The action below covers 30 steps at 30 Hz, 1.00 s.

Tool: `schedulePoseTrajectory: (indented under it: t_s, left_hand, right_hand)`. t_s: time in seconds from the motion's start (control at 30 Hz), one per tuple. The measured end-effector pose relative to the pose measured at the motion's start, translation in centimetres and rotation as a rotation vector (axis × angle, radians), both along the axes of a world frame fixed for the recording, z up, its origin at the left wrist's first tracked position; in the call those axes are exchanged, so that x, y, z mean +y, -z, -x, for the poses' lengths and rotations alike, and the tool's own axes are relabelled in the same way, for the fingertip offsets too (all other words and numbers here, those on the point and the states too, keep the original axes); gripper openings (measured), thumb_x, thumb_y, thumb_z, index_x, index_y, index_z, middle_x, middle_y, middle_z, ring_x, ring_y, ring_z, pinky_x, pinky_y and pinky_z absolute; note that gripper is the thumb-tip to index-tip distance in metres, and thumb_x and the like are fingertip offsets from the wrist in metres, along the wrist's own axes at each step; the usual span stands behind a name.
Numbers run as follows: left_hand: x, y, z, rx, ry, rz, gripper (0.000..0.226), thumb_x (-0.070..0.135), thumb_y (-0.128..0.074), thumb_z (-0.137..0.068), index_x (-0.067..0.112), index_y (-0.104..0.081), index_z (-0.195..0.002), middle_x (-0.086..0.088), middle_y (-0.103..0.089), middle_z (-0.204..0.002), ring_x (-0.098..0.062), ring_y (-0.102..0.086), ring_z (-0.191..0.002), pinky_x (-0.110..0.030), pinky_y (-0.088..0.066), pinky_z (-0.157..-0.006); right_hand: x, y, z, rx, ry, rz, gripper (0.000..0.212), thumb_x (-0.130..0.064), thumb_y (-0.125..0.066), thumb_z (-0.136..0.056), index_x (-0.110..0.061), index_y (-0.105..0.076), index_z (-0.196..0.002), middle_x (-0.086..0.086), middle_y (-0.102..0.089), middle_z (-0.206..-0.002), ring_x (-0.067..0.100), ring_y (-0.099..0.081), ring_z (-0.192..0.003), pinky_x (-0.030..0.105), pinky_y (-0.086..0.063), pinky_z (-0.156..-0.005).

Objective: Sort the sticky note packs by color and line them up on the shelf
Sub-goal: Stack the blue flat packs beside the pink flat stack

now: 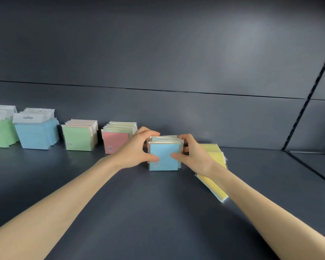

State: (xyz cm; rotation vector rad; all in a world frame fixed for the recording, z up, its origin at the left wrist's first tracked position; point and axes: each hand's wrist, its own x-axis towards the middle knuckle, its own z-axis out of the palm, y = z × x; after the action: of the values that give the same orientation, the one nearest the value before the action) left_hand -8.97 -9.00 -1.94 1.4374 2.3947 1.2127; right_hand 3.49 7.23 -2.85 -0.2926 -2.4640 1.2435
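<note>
A row of blue sticky note packs (164,154) stands upright on the dark shelf (139,203) near its middle. My left hand (137,149) grips the row's left side, thumb on the front pack and fingers over the top. My right hand (193,152) grips its right side the same way. Left of them stand a row of pink packs (115,142) and a row of green packs (78,136). Yellow packs (215,177) lie flat to the right, partly hidden under my right wrist.
At the far left stand larger hang-tab packs, blue (35,133) and green (0,132). The shelf's back panel (176,109) rises right behind the rows. A slotted upright (306,102) and a divider edge bound the right side.
</note>
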Motion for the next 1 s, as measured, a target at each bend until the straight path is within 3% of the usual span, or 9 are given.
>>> schedulePoseTrajectory:
  t_s: [0.1,0.17,0.27,0.33,0.47,0.57,0.73,0.87,1.0]
  left_hand:
    - [0.1,-0.1,0.5,0.090,-0.006,0.013,0.071,0.017,-0.081,-0.070,0.020,-0.048,-0.133,0.013,-0.043,-0.114,-0.009,-0.047,-0.108,-0.028,-0.042,-0.097]
    - [0.1,-0.1,0.7,0.189,-0.019,0.044,0.069,0.022,-0.079,-0.073,0.023,-0.047,-0.134,0.016,-0.041,-0.114,-0.008,-0.045,-0.108,-0.023,-0.038,-0.091]
    - [0.2,-0.4,1.3,0.336,-0.058,0.106,0.066,0.030,-0.074,-0.078,0.025,-0.044,-0.137,0.014,-0.042,-0.121,-0.017,-0.044,-0.112,-0.029,-0.038,-0.095]
    - [0.4,-0.7,1.8,0.485,-0.092,0.169,0.061,0.032,-0.069,-0.084,0.023,-0.042,-0.138,0.008,-0.044,-0.126,-0.021,-0.044,-0.113,-0.030,-0.033,-0.098]
    - [1.3,-1.1,2.7,0.869,-0.149,0.376,0.057,0.042,-0.054,-0.090,0.017,-0.036,-0.139,0.001,-0.043,-0.135,-0.020,-0.041,-0.122,-0.031,-0.024,-0.104]
    - [1.5,-1.3,3.6,0.856,-0.144,0.416,0.064,0.045,-0.053,-0.090,0.018,-0.030,-0.143,0.003,-0.037,-0.141,-0.019,-0.033,-0.130,-0.033,-0.017,-0.108]
    - [1.2,-1.2,4.3,0.808,-0.091,0.401,0.071,0.042,-0.059,-0.087,0.019,-0.027,-0.146,0.006,-0.032,-0.144,-0.016,-0.024,-0.134,-0.031,-0.012,-0.109]
    - [1.8,-1.1,4.5,0.876,-0.128,0.415,0.067,0.042,-0.058,-0.088,0.015,-0.030,-0.142,0.001,-0.035,-0.139,-0.020,-0.031,-0.129,-0.033,-0.015,-0.107]
    - [2.2,-0.9,4.5,0.939,-0.153,0.438,0.067,0.039,-0.056,-0.089,0.014,-0.027,-0.143,0.000,-0.036,-0.140,-0.021,-0.034,-0.129,-0.036,-0.012,-0.111]
  right_hand:
    - [-0.2,-0.2,0.3,-0.055,-0.053,-0.133,0.081,-0.015,-0.057,-0.093,-0.020,-0.001,-0.151,-0.005,-0.022,-0.152,0.013,-0.029,-0.138,0.030,-0.029,-0.113]
    - [-0.3,-0.7,0.7,-0.088,-0.065,-0.234,0.072,-0.015,-0.053,-0.095,-0.018,-0.009,-0.151,-0.003,-0.024,-0.150,0.016,-0.036,-0.132,0.023,-0.034,-0.105]
    - [-0.3,-1.2,1.8,-0.098,-0.028,-0.351,0.058,-0.015,-0.052,-0.095,-0.015,-0.025,-0.147,0.003,-0.032,-0.141,0.015,-0.044,-0.106,0.019,-0.038,-0.088]
    - [-0.3,-1.2,2.8,-0.090,-0.007,-0.383,0.055,-0.015,-0.052,-0.095,-0.015,-0.028,-0.145,0.004,-0.035,-0.138,0.018,-0.045,-0.107,0.022,-0.039,-0.091]
    - [-0.1,-0.8,4.5,-0.168,0.084,-0.458,0.058,-0.025,-0.048,-0.096,-0.026,-0.021,-0.148,0.004,-0.030,-0.140,0.027,-0.035,-0.124,0.042,-0.036,-0.106]
    - [0.0,-1.0,5.1,-0.159,0.118,-0.450,0.060,-0.025,-0.051,-0.095,-0.024,-0.022,-0.148,0.006,-0.031,-0.138,0.029,-0.040,-0.122,0.042,-0.039,-0.105]
    - [0.2,-1.0,5.3,-0.157,0.087,-0.428,0.072,-0.013,-0.062,-0.086,-0.019,-0.023,-0.148,0.004,-0.030,-0.136,0.019,-0.047,-0.101,0.022,-0.043,-0.090]
    - [0.1,-0.7,5.9,-0.134,0.160,-0.385,0.074,-0.007,-0.064,-0.083,-0.017,-0.026,-0.146,0.007,-0.035,-0.135,0.029,-0.053,-0.110,0.035,-0.045,-0.098]
    - [0.1,-0.4,6.6,-0.134,0.286,-0.387,0.066,-0.008,-0.065,-0.081,-0.014,-0.031,-0.137,0.012,-0.057,-0.118,0.034,-0.058,-0.100,0.044,-0.051,-0.088]
